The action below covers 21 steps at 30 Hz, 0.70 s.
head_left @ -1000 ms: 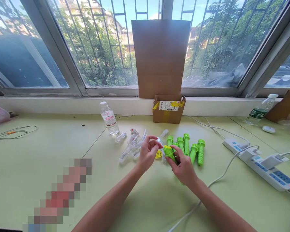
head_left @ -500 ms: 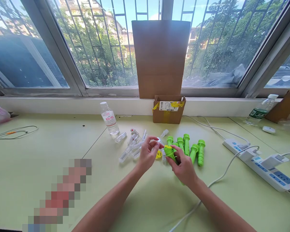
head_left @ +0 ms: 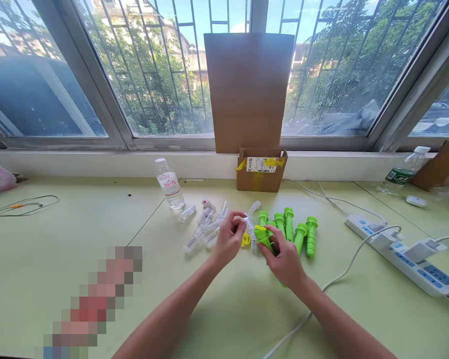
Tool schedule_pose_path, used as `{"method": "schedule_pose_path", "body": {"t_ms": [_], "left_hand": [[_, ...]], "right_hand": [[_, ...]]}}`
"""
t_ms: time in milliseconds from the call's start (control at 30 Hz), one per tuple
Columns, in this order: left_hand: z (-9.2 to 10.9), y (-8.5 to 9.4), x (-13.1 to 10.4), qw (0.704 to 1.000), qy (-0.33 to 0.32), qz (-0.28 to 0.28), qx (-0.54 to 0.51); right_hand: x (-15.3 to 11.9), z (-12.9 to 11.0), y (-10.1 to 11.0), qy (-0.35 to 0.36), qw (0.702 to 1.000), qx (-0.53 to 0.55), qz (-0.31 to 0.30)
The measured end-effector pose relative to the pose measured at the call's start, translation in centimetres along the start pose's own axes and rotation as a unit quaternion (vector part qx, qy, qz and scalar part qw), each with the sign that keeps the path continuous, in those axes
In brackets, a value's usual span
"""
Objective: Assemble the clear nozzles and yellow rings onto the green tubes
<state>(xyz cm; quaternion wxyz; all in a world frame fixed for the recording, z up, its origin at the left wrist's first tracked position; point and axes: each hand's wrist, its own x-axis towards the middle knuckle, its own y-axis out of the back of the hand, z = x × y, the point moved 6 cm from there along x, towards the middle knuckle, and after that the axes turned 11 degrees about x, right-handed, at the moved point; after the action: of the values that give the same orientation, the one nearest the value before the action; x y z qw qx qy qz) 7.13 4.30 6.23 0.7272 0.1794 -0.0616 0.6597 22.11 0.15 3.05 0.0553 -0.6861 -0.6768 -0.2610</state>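
Note:
My right hand (head_left: 284, 257) is closed round a green ribbed plastic tube (head_left: 262, 237), whose threaded top carries a yellow ring (head_left: 261, 228). To its left my left hand (head_left: 230, 237) is in a pinch, apart from that tube; whatever its fingertips hold, if anything, is hidden. Beyond and left of my left hand lie several clear plastic tubes (head_left: 194, 239) in a loose pile. Between the two hands, more yellow rings (head_left: 246, 240) rest on the table. Several other green tubes (head_left: 311, 237) lie just past my right hand.
A water bottle (head_left: 170, 184) stands behind the clear tubes. A small cardboard box (head_left: 260, 180) is against the wall. On the right are a white power strip (head_left: 400, 254) and a cable (head_left: 344, 274) running under my right forearm. Another bottle (head_left: 404, 172) leans farther back.
My left fingertips have drawn slightly left, away from the yellow ring on the green tube. My right hand holds the tube in the same place.

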Motion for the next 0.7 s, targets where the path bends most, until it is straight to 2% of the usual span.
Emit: {"method": "schedule_pose_path", "body": {"t_ms": [167, 300, 500, 700], "left_hand": [[-0.4, -0.4, 0.1, 0.999, 0.025, -0.035, -0.011], [-0.2, -0.6, 0.0, 0.998, 0.004, -0.058, 0.011], [0.4, -1.8, -0.8, 0.990, -0.027, -0.131, 0.044], [-0.6, -2.4, -1.0, 0.986, 0.034, -0.158, -0.047]], "right_hand": [[0.0, 0.0, 0.0, -0.010, 1.000, 0.016, -0.002], [0.1, 0.1, -0.1, -0.047, 0.996, 0.082, -0.005], [0.3, 0.3, -0.7, -0.131, 0.953, 0.272, -0.014], [0.1, 0.2, -1.0, -0.170, 0.933, 0.315, -0.033]]}}
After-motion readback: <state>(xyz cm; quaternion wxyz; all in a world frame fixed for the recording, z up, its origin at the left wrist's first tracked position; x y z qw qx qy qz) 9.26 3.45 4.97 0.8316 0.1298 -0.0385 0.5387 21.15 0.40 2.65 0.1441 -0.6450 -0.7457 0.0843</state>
